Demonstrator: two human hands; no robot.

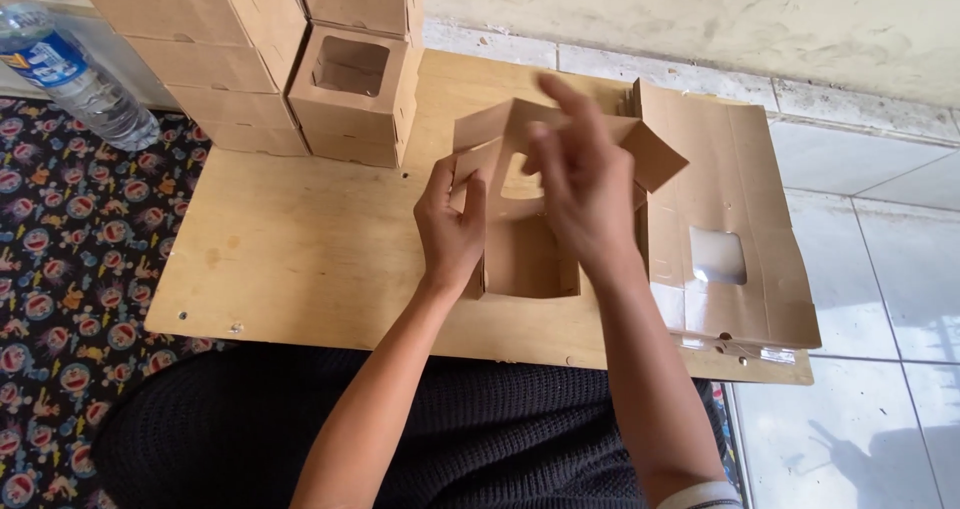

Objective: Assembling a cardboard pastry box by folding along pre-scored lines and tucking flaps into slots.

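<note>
The fingers of the left hand [452, 231] are pinched narrowly on a side flap of a half-folded brown cardboard box [530, 259], with the thumb laid over the flap's outer face. The fingers of the right hand [583, 194] are held loosely spread, the forefinger raised above the others; the palm is set against the upper part of the same box, and whether a flap is actually clamped by these fingers cannot be told, since the back of the hand hides the contact.

The box is held upright between the two hands, its open bottom resting on a low wooden board [300, 259]. A window cut-out in one of its panels is partly seen between the hands, and a loose flap is stuck out to the right of the box.

Just right of the box, a stack of flat, unfolded box blanks [740, 189] is laid on the board, each with a clear window [717, 256]; the stack is touched by the box's right side. Behind and to the left of the box, well apart from it, finished boxes are piled in a stack [250, 59], one of them with a square window [350, 66] turned up. Far left of the box, beyond the board, a plastic water bottle [70, 74] is lying on a patterned mat [70, 269]. To the right of the box, past the blanks, a white tiled floor [880, 269] is seen.
</note>
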